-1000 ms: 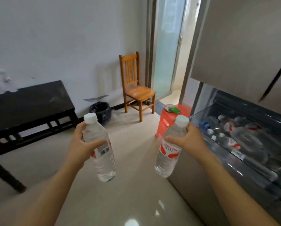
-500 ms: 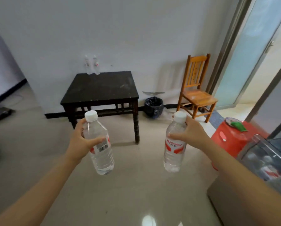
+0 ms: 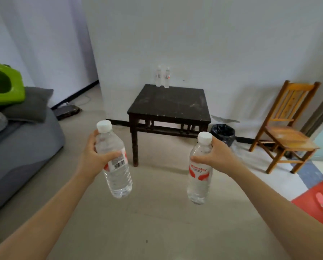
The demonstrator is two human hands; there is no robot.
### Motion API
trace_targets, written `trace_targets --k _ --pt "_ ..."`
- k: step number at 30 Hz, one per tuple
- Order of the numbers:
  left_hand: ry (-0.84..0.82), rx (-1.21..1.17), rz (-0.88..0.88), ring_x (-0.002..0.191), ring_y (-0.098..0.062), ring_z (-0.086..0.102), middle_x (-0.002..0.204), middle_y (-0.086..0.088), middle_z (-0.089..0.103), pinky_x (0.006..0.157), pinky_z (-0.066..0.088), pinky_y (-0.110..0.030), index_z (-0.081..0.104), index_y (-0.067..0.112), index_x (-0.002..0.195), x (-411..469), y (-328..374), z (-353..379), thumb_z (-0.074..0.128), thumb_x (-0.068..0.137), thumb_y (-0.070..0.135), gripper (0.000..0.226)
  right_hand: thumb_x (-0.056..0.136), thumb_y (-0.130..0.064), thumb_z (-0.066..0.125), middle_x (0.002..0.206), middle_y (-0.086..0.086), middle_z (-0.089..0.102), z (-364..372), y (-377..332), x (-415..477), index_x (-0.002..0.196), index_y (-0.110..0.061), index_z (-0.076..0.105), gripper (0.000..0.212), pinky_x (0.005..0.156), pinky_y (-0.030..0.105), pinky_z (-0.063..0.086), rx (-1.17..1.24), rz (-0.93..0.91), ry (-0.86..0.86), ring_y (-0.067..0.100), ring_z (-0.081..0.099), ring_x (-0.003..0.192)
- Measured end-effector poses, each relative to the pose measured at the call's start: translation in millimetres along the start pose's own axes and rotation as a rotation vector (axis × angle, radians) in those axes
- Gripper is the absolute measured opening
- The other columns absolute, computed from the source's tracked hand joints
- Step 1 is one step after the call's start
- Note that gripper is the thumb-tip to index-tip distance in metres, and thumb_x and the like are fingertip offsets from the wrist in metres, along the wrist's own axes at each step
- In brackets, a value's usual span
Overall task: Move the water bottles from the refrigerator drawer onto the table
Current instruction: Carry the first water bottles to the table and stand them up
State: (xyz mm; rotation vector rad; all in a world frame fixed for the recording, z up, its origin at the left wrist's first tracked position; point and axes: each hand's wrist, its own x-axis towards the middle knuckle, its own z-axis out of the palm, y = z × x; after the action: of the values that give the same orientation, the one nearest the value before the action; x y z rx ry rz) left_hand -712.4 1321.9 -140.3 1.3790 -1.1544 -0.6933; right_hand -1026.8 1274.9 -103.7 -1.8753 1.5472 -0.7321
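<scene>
Water bottles, two in transit: the left-hand bottle [image 3: 115, 162] is clasped by the left hand [image 3: 93, 156] around its shoulder and upper label; the right-hand bottle [image 3: 200, 171] is clasped by the right hand [image 3: 218, 156] just beneath its white cap. Both hang in the air above the floor, well short of the dark wooden table [image 3: 168, 104], where two more bottles [image 3: 162, 76] stand upright against the wall. Both appear full, hence moderately heavy; the thin clear plastic probably yields under a squeeze and, fresh from the refrigerator, may be slick. The ribbed shoulder or the labelled waist offers the surest hold. A wooden chair [image 3: 286, 128] stands to the right.
</scene>
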Motion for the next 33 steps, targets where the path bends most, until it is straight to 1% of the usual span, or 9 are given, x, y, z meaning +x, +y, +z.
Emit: trace_targets --k 6,9,12,15,19,21,24,30,33 --pt "0.209 0.040 0.062 0.074 0.011 0.060 0.093 0.013 0.055 0.060 0.046 -0.008 0.044 0.021 0.113 15 5 -45 0.075 0.067 -0.006 0.062 0.067 -0.030 0.079 0.097 -0.001 0.061 29 -45 56 0.105 -0.025 0.048 0.049 0.084 0.037 0.051 -0.033 -0.150 -0.016 0.019 0.060 0.093" --pt "0.315 0.087 0.062 0.075 0.004 0.058 0.091 0.015 0.053 0.060 0.044 -0.009 0.044 0.021 0.113 23 -2 -74 0.075 0.067 -0.004 0.061 0.067 -0.029 0.078 0.098 0.000 0.061 57 -69 82 0.109 -0.022 0.050 0.051 0.085 0.037 0.052 -0.029 -0.206 -0.082 0.019 0.061 0.094" --pt "0.334 0.112 0.051 0.078 0.001 0.054 0.092 0.016 0.053 0.061 0.040 -0.011 0.043 0.024 0.114 36 -13 -109 0.073 0.069 -0.004 0.062 0.067 -0.028 0.079 0.100 0.001 0.062 93 -99 109 0.109 -0.022 0.050 0.052 0.086 0.041 0.053 -0.001 -0.247 -0.160 0.021 0.061 0.096" --pt "0.290 0.116 0.046 0.079 0.000 0.059 0.095 0.013 0.056 0.058 0.047 -0.011 0.043 0.025 0.118 56 -30 -144 0.074 0.069 -0.003 0.065 0.066 -0.027 0.079 0.097 0.001 0.063 129 -127 136 0.104 -0.024 0.051 0.047 0.084 0.040 0.053 0.017 -0.274 -0.203 0.020 0.063 0.094" --pt "0.252 0.123 0.071 0.078 0.012 0.061 0.098 0.011 0.059 0.059 0.051 -0.012 0.048 0.031 0.110 104 -54 -208 0.077 0.066 -0.001 0.062 0.065 -0.031 0.080 0.094 -0.002 0.063 196 -176 184 0.101 -0.024 0.051 0.046 0.081 0.035 0.054 0.030 -0.282 -0.218 0.017 0.063 0.090" --pt "0.235 0.105 0.067 0.081 0.008 0.062 0.099 0.011 0.060 0.067 0.049 -0.016 0.048 0.041 0.104 133 -62 -237 0.084 0.057 0.015 0.065 0.066 -0.030 0.080 0.094 -0.002 0.061 225 -202 206 0.101 -0.024 0.050 0.047 0.078 0.031 0.051 0.033 -0.272 -0.207 0.018 0.061 0.090" --pt "0.251 0.104 0.038 0.086 -0.003 0.061 0.100 0.012 0.061 0.070 0.050 -0.020 0.048 0.046 0.102 179 -74 -275 0.073 0.038 0.044 0.069 0.066 -0.029 0.080 0.093 -0.002 0.061 262 -233 233 0.101 -0.024 0.050 0.047 0.079 0.032 0.051 0.053 -0.229 -0.172 0.018 0.061 0.090" --pt "0.266 0.010 -0.007 0.090 -0.016 0.063 0.098 0.009 0.061 0.078 0.054 -0.041 0.048 0.044 0.102 284 -119 -318 0.078 0.043 0.028 0.068 0.068 -0.025 0.079 0.095 0.001 0.063 303 -270 298 0.102 -0.021 0.051 0.045 0.077 0.030 0.052 0.076 -0.189 -0.159 0.017 0.062 0.089" --pt "0.228 -0.011 -0.008 0.092 -0.023 0.064 0.099 0.005 0.062 0.079 0.055 -0.042 0.051 0.050 0.092 332 -139 -319 0.079 0.043 0.027 0.060 0.068 -0.026 0.078 0.096 0.000 0.062 314 -274 334 0.106 -0.023 0.050 0.047 0.078 0.031 0.052 0.032 -0.174 -0.159 0.017 0.061 0.089"
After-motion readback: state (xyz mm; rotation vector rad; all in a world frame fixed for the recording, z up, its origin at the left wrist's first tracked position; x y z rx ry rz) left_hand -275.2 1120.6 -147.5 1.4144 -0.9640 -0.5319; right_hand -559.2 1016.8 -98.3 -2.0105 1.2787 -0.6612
